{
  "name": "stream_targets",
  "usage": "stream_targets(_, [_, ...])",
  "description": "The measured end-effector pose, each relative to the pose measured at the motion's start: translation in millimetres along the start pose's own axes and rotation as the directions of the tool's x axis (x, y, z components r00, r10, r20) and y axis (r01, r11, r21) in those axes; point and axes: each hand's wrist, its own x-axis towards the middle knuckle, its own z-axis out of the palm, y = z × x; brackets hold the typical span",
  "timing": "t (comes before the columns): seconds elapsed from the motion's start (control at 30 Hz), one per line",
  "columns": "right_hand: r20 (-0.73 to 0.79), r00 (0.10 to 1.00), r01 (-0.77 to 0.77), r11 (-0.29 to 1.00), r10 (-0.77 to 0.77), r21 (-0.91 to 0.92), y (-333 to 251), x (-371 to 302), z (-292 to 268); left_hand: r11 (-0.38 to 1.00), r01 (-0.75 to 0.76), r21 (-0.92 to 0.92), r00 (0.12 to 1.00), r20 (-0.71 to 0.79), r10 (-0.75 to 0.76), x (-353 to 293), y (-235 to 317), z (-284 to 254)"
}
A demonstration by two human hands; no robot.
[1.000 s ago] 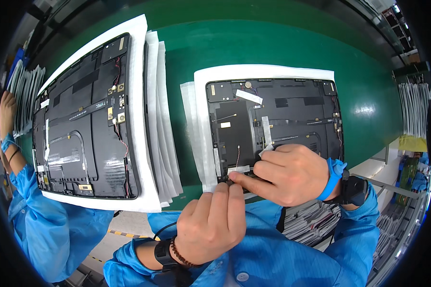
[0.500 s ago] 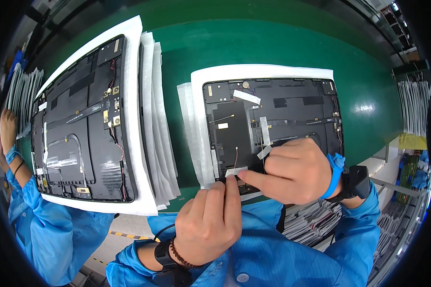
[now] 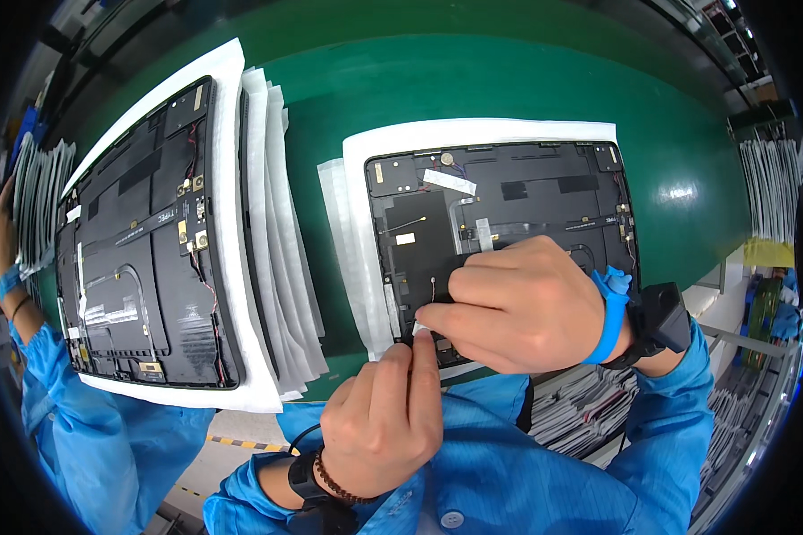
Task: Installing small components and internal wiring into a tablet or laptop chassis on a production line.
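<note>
A black device back cover lies inner side up on white padded sheeting, with thin cables, a coin-shaped part and pale tape strips on it. Near its lower left corner, a short whitish tape strip is mostly covered by my fingers. My left hand is closed, its fingers together and fingertips touching the strip's lower side. Curled over the cover, my right hand presses its forefinger at the strip's upper side, beside a thin red wire. Both thumbs are hidden, so anything pinched there cannot be made out.
To the left, a similar black cover tops a stack layered with white sheets. Beyond it, a co-worker's hand is by another stack of sheets. The green table extends right, toward further stacked sheets.
My right hand has moved left, its forefinger passing from the tape strip's right end to its left part. My left hand stays by the strip. The co-worker's hand has shifted.
</note>
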Motion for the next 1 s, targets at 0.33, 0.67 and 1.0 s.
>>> stream_targets(0.33, [0.101, 0.981, 0.176, 0.979, -0.166, -0.105, 3, -11, 2, 0.999, -0.003, -0.041, 1.0, -0.016, 0.002, -4, -2, 1])
stream_targets(0.67, [0.139, 0.977, 0.185, 0.972, -0.164, -0.148, 3, -17, -2, 0.993, 0.099, -0.07, 0.994, 0.061, -0.094, -1, 6, -8])
stream_targets(1.0, [0.032, 0.999, 0.036, 0.999, -0.036, 0.003, 1, -8, -5, 1.0, -0.006, 0.016, 1.0, 0.025, 0.006, 0, 1, -2])
